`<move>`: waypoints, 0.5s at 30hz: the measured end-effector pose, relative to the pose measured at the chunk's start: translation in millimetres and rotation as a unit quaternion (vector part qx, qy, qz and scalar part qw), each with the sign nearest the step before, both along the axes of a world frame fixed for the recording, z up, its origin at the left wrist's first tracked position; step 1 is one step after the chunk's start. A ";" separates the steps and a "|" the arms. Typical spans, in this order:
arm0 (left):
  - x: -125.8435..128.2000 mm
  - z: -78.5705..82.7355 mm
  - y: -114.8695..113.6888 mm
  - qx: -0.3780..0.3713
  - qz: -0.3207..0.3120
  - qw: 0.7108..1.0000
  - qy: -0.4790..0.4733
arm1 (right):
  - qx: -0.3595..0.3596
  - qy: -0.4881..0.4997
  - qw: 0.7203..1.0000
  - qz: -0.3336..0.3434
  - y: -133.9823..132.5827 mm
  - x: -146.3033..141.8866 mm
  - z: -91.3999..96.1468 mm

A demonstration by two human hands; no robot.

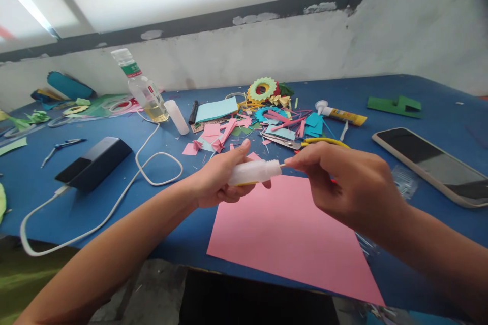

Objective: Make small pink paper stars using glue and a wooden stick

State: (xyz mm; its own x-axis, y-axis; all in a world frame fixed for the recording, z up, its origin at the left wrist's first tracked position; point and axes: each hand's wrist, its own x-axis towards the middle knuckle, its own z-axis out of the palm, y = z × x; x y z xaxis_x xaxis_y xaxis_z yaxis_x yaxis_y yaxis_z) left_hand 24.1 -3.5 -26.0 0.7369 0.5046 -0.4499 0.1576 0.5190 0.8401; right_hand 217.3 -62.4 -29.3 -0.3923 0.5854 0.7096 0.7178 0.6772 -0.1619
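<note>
My left hand is closed around a small white plastic bottle, which lies nearly level with its threaded, uncapped neck to the right. My right hand pinches a thin stick at the mouth of the bottle. How far the stick reaches inside cannot be seen. Below both hands, a pink paper sheet lies flat near the table's front edge. Just beyond my right hand are scissors and something with yellow handles, partly hidden by my fingers.
Paper scraps spread across the middle of the blue table. A clear bottle with yellowish liquid stands behind a white cylinder. At left, a white cable runs to a dark box. A phone and a yellow tube lie right.
</note>
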 end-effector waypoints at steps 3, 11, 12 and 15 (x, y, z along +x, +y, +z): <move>-0.4 -0.4 1.5 -0.013 -0.003 1.000 -0.011 | 0.044 -0.032 0.998 0.007 -1.2 0.1 2.0; -1.6 -2.0 3.2 -0.090 -0.045 0.993 -0.065 | 0.136 -0.073 0.988 0.015 -2.5 5.5 -3.1; -1.9 -1.6 2.9 -0.102 -0.057 0.990 -0.073 | 0.145 -0.076 0.986 0.029 -2.9 6.9 -2.8; -2.7 1.5 1.5 -0.144 -0.105 0.980 -0.091 | 0.171 -0.095 0.978 0.076 -4.0 9.8 1.1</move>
State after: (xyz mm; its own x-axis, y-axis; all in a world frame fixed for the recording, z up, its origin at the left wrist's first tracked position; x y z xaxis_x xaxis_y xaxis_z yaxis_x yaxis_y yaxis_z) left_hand 21.3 -2.1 -24.5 0.8921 0.2036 -0.4034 0.1486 0.7108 0.6875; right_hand 227.1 -66.4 -28.2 -0.5991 0.2511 0.7603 0.6003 0.7692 0.2190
